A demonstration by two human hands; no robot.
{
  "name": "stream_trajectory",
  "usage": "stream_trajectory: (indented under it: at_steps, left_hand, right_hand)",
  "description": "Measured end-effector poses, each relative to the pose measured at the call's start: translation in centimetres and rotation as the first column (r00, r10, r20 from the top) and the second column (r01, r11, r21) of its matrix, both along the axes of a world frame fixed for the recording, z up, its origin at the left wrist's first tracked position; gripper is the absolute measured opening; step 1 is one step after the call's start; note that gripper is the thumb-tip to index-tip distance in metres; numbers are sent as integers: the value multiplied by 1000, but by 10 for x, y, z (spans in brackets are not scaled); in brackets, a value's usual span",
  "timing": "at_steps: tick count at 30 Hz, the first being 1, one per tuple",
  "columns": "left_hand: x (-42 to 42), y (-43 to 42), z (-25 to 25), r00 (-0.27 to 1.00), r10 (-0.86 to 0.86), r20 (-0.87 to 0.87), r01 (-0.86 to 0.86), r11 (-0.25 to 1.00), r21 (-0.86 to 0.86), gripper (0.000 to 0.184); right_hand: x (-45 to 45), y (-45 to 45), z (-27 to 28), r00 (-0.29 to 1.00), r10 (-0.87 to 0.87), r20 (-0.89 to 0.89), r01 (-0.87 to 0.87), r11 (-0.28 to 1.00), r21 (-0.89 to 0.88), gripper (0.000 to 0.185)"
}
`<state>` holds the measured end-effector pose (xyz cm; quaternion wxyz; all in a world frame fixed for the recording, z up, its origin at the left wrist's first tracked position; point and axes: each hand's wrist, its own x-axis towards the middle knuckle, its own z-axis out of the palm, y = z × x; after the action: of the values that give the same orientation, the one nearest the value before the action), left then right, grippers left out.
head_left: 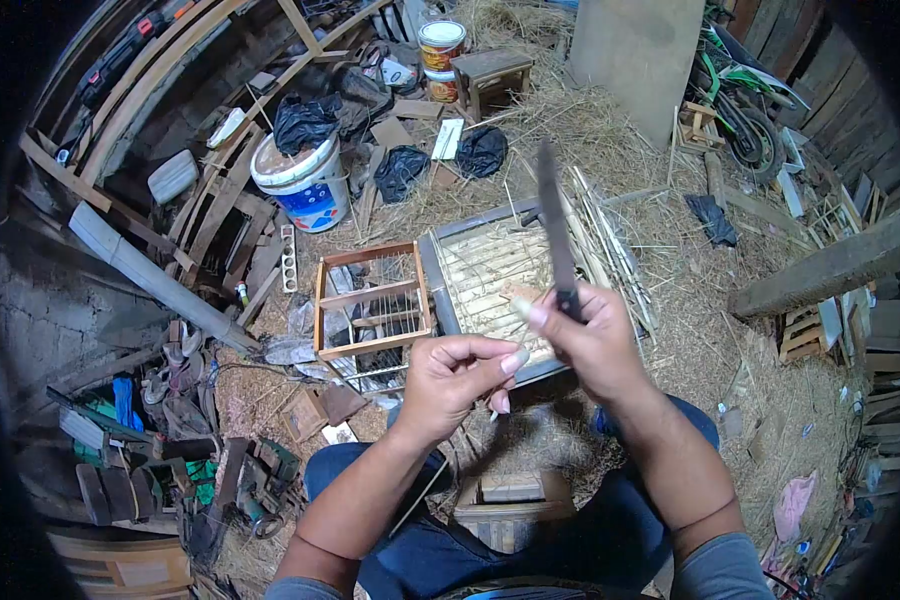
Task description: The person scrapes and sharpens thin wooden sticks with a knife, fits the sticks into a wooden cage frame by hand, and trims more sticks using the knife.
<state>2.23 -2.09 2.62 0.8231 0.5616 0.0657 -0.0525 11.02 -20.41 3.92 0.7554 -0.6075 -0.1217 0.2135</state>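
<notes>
My right hand [598,345] is wrapped around the black handle of a knife [553,215], its long dark blade pointing up and away from me. My left hand [460,385] is closed in a pinch on a thin pale stick [494,415], most of it hidden by the fingers. The two hands are close together, the right thumb near the left fingertips. Beyond them lies a grey-edged frame [442,290] holding pale split strips [485,265]. To its left is a small wooden cage [370,350] with thin bars.
A white bucket [305,190] topped with a black plastic bag [305,122] stands at the back left. Further back are paint tubs [441,45] and a wooden stool [492,68]. A green motorbike [745,110] and a wooden beam [830,262] are on the right. Straw and shavings cover the floor.
</notes>
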Motion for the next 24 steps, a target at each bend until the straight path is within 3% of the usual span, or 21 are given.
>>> stream_trajectory:
  at_steps: [5,9,11,13,15,17,19,23,24]
  left_hand:
    - [-2,-1,-4,1000,-2,-14,2,1000,15,17]
    - [-1,1,0,999,28,-18,-27,999,27,21]
    - [0,3,3,997,72,-8,-73,997,-25,27]
    - [-1,8,1,996,88,-22,-89,996,-33,31]
    - [-1,12,0,994,100,-37,-102,994,-39,35]
    - [-1,14,1,996,91,6,-86,967,-239,44]
    - [-1,14,1,997,78,-13,-79,962,-260,48]
    - [-1,8,-6,998,66,-18,-68,954,-292,49]
    - [-1,8,-8,998,60,4,-55,950,-306,49]
  right_hand:
    - [3,-1,1,995,-25,-94,28,999,26,22]
    - [-7,6,-11,994,64,91,-62,998,-24,24]
    - [-8,5,-8,965,-40,258,50,998,-32,24]
    - [-9,-3,-5,961,-13,275,49,991,-127,26]
    - [-8,-3,-4,643,98,760,244,914,-324,21]
    - [-11,-5,-2,610,179,772,255,878,-405,18]
    - [-12,-4,-7,549,168,819,294,879,-377,17]
    - [-8,-7,-3,554,171,815,325,857,-400,16]
    - [-8,-8,-4,604,186,775,288,856,-429,17]
